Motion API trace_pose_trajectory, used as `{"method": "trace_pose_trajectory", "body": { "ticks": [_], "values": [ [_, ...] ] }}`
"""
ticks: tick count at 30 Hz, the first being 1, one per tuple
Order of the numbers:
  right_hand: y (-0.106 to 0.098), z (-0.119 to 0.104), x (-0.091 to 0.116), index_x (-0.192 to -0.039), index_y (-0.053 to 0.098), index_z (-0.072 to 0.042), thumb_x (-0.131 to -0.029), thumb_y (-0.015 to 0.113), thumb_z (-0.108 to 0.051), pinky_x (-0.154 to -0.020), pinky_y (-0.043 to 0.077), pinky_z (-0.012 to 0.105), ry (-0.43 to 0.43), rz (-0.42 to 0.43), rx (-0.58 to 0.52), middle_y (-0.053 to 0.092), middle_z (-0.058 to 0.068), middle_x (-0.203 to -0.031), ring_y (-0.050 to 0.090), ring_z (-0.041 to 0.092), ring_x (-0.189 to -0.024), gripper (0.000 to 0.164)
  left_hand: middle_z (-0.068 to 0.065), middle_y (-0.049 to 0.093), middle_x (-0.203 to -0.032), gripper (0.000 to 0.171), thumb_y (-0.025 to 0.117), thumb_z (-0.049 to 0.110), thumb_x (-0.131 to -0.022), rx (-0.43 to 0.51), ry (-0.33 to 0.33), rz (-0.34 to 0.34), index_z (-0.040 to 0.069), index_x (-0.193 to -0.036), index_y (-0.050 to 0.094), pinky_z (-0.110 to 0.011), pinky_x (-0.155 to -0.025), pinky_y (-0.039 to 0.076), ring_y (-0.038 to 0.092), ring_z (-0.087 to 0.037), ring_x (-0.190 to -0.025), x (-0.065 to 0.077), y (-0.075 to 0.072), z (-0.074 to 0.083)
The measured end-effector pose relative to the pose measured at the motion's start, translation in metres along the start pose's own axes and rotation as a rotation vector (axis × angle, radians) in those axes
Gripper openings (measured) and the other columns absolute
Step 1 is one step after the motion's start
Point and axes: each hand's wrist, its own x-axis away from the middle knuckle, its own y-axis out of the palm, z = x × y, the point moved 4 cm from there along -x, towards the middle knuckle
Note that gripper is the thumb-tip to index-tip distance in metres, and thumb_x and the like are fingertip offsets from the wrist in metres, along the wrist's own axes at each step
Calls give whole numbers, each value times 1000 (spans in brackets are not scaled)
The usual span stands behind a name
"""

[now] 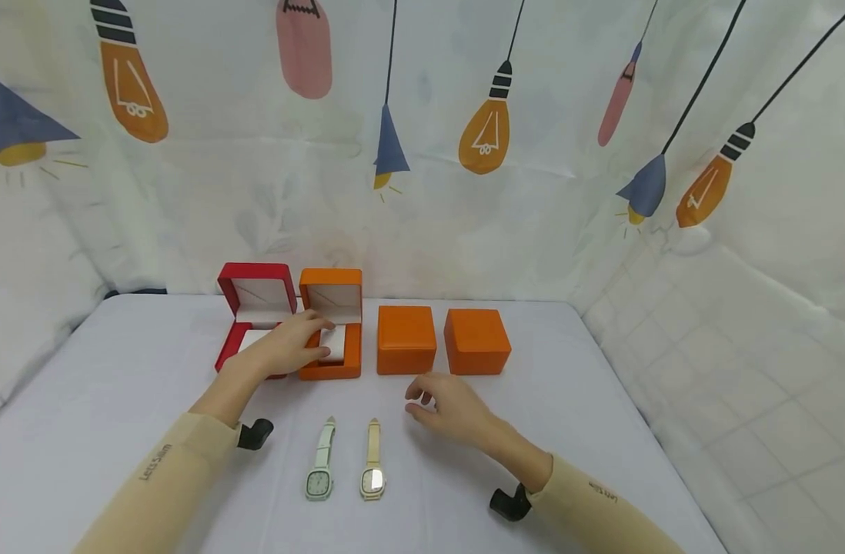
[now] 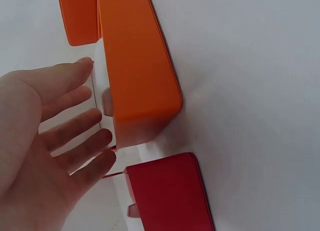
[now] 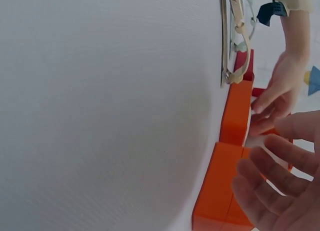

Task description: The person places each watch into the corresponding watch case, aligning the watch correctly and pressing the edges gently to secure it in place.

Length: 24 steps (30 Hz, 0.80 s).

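In the head view my left hand reaches over an orange watch box whose lid stands up. Its fingers are spread by the white cushion inside; the left wrist view shows nothing gripped. Left of it stands a red watch box, also with its lid up, partly hidden by my hand. My right hand hovers loosely curled and holds nothing, just in front of two closed orange boxes. Toward me lie a pale green wristwatch and a cream-gold wristwatch, straps pointing away.
The boxes stand in a row near the back of the white-covered table. Behind it hangs a pale curtain printed with lamps and bulbs, and it continues along the right side. A black wrist mount sits at my left cuff.
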Motion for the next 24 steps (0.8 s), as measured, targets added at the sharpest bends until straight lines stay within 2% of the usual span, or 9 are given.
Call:
{"method": "trace_pose_trajectory", "body": {
  "ticks": [5,11,18,24],
  "values": [
    [5,-2,2,-104,74,-13,-96,75,-18,-75,53,19,-2,-54,-12,70,-10,-94,64,10,-85,10,-26,50,-142,52,76,25,-95,-36,-20,-33,-1,-138,60,-61,-107,42,47,-44,-128,-2,2,-4],
    [10,-4,2,-106,75,-12,-96,74,-19,-73,52,17,8,-107,-26,70,-12,-94,63,7,-84,12,-28,50,-140,56,78,21,-93,-105,-6,-62,-5,-139,58,-61,-107,41,47,-45,-127,-7,2,-3],
    [13,-4,1,-106,75,-12,-97,74,-20,-72,52,16,14,-120,-11,69,-12,-93,62,6,-83,12,-32,45,-145,63,81,22,-90,-98,-72,-109,-6,-141,56,-63,-109,39,41,-48,-132,-15,0,1],
    [14,-4,0,-106,75,-13,-97,74,-20,-71,51,16,16,-123,-12,69,-12,-93,62,5,-82,12,-31,45,-143,69,85,23,-85,-128,-76,-135,-7,-140,56,-62,-107,41,42,-48,-129,-18,-1,4]
  ]
}}
